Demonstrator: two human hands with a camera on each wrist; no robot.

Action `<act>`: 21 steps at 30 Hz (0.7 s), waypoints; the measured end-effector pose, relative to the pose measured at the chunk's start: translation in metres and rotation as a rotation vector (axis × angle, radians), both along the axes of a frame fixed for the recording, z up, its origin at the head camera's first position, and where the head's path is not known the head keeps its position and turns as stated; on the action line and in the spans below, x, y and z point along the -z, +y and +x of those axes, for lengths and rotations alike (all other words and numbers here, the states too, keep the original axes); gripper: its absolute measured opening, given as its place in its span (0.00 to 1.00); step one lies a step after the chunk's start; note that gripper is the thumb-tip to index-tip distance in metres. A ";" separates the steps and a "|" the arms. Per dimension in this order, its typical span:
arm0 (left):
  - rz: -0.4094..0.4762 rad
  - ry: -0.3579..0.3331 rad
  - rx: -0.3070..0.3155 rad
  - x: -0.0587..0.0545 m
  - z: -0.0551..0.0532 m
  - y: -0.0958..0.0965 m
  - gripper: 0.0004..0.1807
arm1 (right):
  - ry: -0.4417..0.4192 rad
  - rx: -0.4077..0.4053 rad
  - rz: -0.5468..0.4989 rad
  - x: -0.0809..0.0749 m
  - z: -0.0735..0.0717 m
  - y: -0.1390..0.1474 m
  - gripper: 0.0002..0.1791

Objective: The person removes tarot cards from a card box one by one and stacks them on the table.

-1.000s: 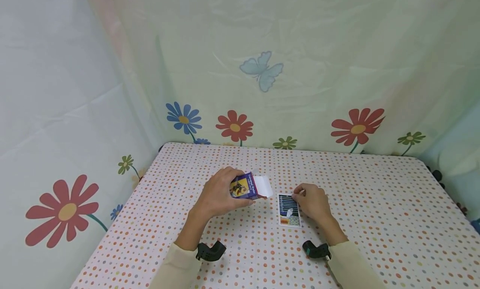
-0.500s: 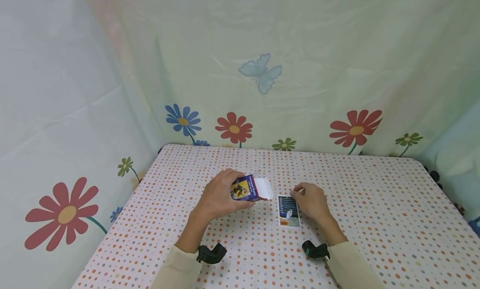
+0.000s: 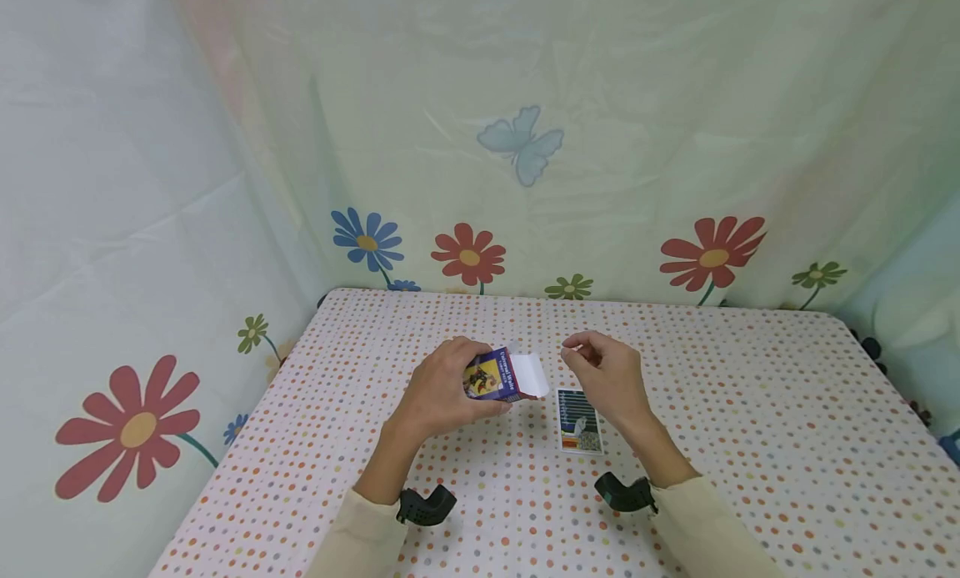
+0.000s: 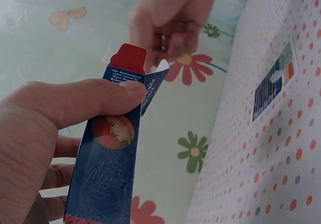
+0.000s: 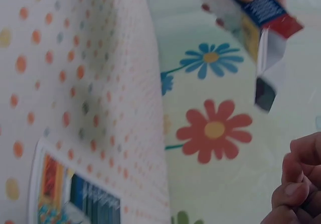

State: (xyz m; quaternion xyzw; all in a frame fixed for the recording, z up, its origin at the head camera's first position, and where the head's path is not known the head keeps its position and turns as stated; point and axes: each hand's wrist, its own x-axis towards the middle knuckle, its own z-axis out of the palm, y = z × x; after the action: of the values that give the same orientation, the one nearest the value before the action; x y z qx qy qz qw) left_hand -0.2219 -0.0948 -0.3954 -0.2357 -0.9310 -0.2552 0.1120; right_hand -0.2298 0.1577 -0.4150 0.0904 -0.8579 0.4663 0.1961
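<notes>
My left hand [image 3: 435,390] grips a blue and yellow tarot card box [image 3: 486,376] above the table, thumb along one narrow side. Its white-lined end flap [image 3: 530,376] stands folded out toward the right; in the left wrist view a red tab [image 4: 129,57] sticks up from the same end. Face up on the table lies a tarot card [image 3: 577,432] with a dark blue striped picture. My right hand [image 3: 613,382] hovers above the card's far right corner, fingertips near the flap. Its fingers are curled, with nothing visible between them.
A dotted cloth [image 3: 720,428] covers the table. Behind it hangs a pale curtain [image 3: 420,144] printed with flowers and a butterfly. Black wrist cameras [image 3: 426,505] are strapped to both wrists.
My right hand has come off the card's upper right edge, rising and shifting left toward the box's flap. The card stays where it lay. My left hand and the box have barely moved.
</notes>
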 end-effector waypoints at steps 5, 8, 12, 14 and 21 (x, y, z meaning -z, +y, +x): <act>0.004 0.023 0.018 0.000 0.000 0.002 0.41 | 0.036 -0.095 -0.027 -0.018 0.009 -0.015 0.05; -0.001 0.019 0.024 0.001 0.001 0.002 0.41 | 0.006 -0.154 -0.008 -0.021 0.012 -0.023 0.06; -0.004 0.002 0.031 0.003 0.001 0.001 0.41 | -0.082 -0.212 0.018 -0.019 0.014 -0.032 0.08; -0.001 -0.005 0.033 0.004 0.000 0.000 0.41 | -0.142 -0.232 0.023 -0.016 0.012 -0.036 0.08; -0.014 0.015 0.038 0.004 -0.002 0.001 0.40 | -0.260 -0.250 -0.002 -0.012 0.007 -0.042 0.06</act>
State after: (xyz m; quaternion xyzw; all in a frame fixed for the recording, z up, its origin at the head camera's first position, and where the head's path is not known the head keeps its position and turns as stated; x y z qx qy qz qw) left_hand -0.2237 -0.0937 -0.3997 -0.2559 -0.9273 -0.2489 0.1126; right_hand -0.2225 0.1160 -0.4034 0.1351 -0.8577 0.4956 0.0242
